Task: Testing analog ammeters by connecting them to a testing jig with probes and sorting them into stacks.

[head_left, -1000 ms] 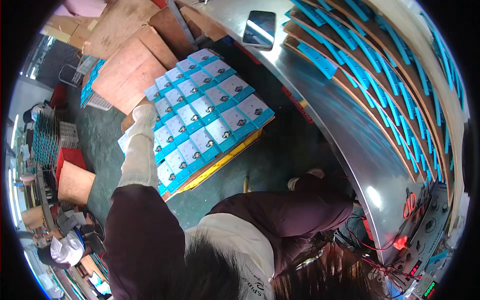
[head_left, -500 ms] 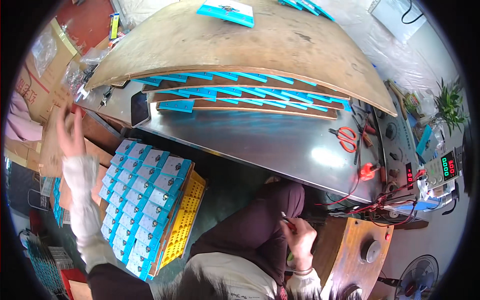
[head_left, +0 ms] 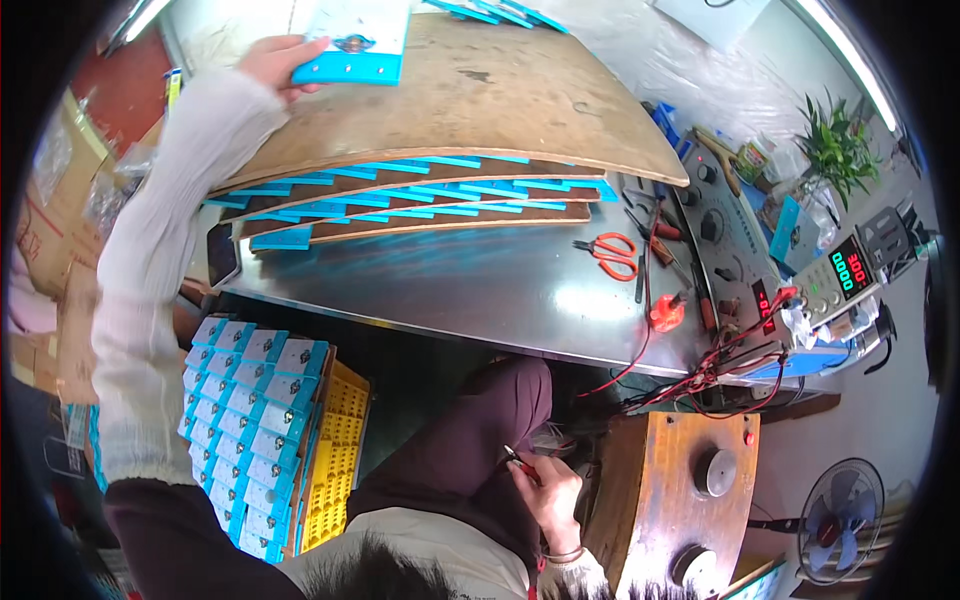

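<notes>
Head view — blue-edged white panel [head_left: 356,42]

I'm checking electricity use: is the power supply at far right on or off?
On: red and green digits glow on the power supply.

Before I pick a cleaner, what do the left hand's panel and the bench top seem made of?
Panel: likely plastic, smooth; its flat, even blue strip suggests it, though coated board is possible. Bench top: probably bare metal, shiny, judging by its grey sheen and bright glare.
</notes>
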Available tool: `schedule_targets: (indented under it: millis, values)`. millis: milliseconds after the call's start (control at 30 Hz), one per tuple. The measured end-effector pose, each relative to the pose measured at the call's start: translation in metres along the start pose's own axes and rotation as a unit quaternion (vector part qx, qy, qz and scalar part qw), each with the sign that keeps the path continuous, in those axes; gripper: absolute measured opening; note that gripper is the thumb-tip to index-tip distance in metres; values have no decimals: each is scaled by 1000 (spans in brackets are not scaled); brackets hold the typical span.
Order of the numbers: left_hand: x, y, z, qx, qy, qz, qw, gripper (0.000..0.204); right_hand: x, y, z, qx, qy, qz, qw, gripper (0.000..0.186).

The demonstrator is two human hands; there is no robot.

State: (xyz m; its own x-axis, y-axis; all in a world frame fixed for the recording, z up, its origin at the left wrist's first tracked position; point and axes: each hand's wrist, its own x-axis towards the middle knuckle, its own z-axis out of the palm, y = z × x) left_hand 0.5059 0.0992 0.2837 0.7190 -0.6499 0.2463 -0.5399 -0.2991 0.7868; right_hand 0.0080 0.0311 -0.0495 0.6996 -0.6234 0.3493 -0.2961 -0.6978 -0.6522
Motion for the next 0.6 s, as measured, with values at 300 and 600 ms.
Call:
schedule_targets:
  millis: [300, 600]
  values:
    - [-249, -40, 155, -341, 101, 158, 921, 58, 16, -9, -4, 55, 40, 88, 994, 22]
    - [-275, -77, 271, -469, -96, -144, 866, 41, 67, -64, 8, 117, 52, -16, 992, 22]
